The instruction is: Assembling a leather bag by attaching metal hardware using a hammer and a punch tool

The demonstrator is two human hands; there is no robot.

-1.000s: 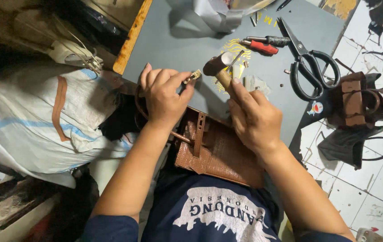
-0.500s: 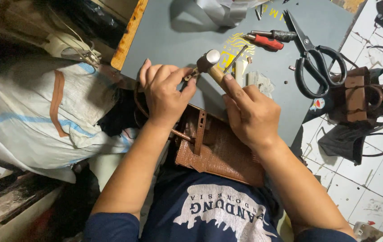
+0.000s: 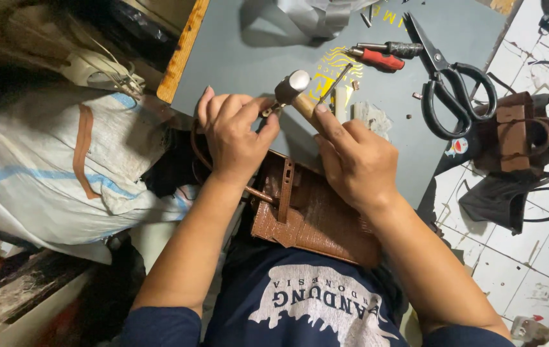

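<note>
Your right hand (image 3: 354, 160) grips a hammer (image 3: 292, 87) poised just above your left hand (image 3: 236, 132), apparently pinching a small fitting on the brown bag (image 3: 313, 215).

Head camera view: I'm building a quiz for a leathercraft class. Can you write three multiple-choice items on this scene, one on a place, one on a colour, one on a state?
1. Where do the black scissors lie?
A. on the grey work board
B. in the lap
C. on the white sack

2. What colour is the textured bag under the hands?
A. black
B. brown
C. white

3. What is the right hand doing?
A. resting open on the floor
B. holding the scissors
C. gripping a wooden-handled hammer

Answers:
1 A: the scissors rest on the grey work board, right of the red-handled tool.
2 B: its leather-like surface and strap are brown.
3 C: its fingers wrap the handle, with the hammer head raised by the left hand, which pinches a small metal part at the bag's edge.
</note>
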